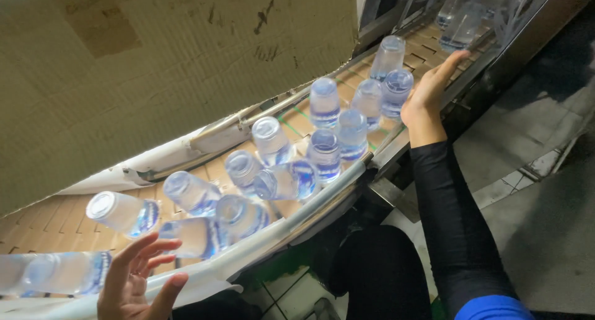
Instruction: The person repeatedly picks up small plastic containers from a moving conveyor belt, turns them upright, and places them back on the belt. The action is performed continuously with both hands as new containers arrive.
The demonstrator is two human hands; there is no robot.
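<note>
Work along the curved conveyor point(56, 217), under the cardboard sheet point(155, 59), where clear water bottles point(291, 180) crowd and tip between its rails. Keep your right hand point(427, 90), fingers spread and empty, on the outer rail; bring your left hand point(133, 283), also spread, onto the nearest fallen bottle point(195, 236).
</note>
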